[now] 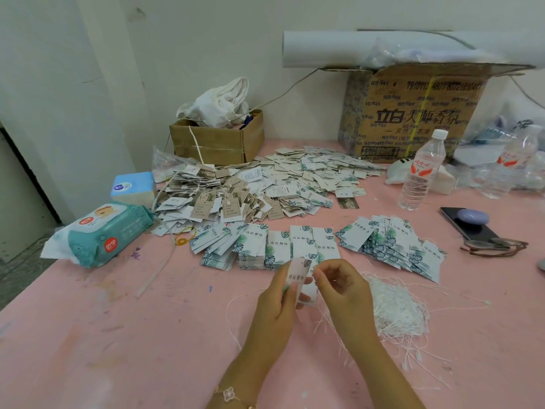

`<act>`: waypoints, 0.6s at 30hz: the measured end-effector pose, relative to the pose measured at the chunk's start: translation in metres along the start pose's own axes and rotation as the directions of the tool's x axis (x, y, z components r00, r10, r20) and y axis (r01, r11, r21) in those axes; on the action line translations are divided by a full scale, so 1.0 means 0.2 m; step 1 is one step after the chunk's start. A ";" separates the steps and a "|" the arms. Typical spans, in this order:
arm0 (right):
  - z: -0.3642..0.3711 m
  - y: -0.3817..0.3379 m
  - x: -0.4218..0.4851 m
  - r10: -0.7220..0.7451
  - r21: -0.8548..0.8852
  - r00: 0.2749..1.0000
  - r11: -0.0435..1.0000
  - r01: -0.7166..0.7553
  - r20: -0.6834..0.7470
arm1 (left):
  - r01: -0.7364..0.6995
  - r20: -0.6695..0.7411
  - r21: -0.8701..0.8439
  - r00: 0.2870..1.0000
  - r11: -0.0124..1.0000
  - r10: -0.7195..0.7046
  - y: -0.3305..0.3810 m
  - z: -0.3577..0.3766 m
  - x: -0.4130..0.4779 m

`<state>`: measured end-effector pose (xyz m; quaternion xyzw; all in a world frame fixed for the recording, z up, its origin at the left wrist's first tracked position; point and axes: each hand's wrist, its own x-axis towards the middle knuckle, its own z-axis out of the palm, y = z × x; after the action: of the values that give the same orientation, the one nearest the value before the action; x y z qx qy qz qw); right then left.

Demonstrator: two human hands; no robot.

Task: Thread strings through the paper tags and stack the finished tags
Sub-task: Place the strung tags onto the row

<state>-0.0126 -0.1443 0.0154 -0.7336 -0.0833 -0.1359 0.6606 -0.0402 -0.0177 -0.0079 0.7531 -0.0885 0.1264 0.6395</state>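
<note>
Over the near middle of the pink tabletop (118, 335), the left hand (277, 302) gripped a small white leaf-printed paper tag (296, 276), thumb across its face. At the tag's top corner the right hand (342, 287) had its fingertips pinched together, whether on a string could not be told. Just right lay a loose heap of thin white strings (395, 308). Beyond the hands stood rows of stacked matching tags (265, 249).

The tag (296, 274) is motion-blurred, and the paper roll (354, 48) is cut off.
</note>
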 end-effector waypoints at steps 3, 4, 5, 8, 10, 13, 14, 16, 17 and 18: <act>0.00 -0.01 0.00 0.035 0.046 0.998 0.998 -0.032 -0.049 | 0.095 -0.026 -0.177 0.994 0.980 -0.102 0.01 0.01 0.01; 0.01 -0.01 0.00 0.039 0.042 0.998 0.998 -0.037 -0.057 | 0.111 -0.030 -0.203 0.992 0.973 -0.120 0.01 0.01 0.01; 0.01 -0.01 0.00 0.039 0.033 0.997 0.999 -0.037 -0.060 | 0.114 -0.030 -0.208 0.992 0.971 -0.123 0.01 0.01 0.01; 0.00 -0.01 0.00 0.044 0.002 0.997 0.999 -0.044 -0.059 | 0.086 -0.016 -0.127 0.996 0.988 -0.089 0.00 0.00 0.01; 0.00 -0.01 0.00 0.050 -0.009 0.997 0.999 -0.051 -0.053 | 0.043 -0.027 -0.004 0.999 0.999 -0.043 -0.01 0.00 0.00; 0.00 -0.01 0.00 0.068 -0.027 0.997 0.997 -0.068 -0.027 | 0.010 -0.047 0.079 0.999 0.997 -0.007 -0.03 0.00 0.00; 0.00 -0.01 0.00 0.074 -0.036 0.997 0.997 -0.075 -0.022 | 0.006 -0.048 0.084 0.999 0.996 -0.002 -0.03 0.00 0.00; 0.00 -0.01 0.00 0.083 -0.042 0.996 0.996 -0.084 -0.025 | -0.002 -0.027 0.090 1.000 0.996 0.004 -0.02 -0.01 0.00; 0.00 -0.01 0.00 0.084 -0.041 0.996 0.996 -0.085 -0.028 | -0.011 -0.009 0.095 1.000 0.995 0.012 -0.02 -0.01 0.00; 0.00 -0.01 0.00 0.084 -0.038 0.996 0.996 -0.085 -0.032 | -0.023 0.009 0.104 1.000 0.994 0.022 -0.02 -0.01 0.00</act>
<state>-0.0130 -0.1438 0.0180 -0.7471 -0.0396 -0.1204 0.6525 -0.0397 -0.0155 -0.0109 0.7850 -0.0927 0.1350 0.5975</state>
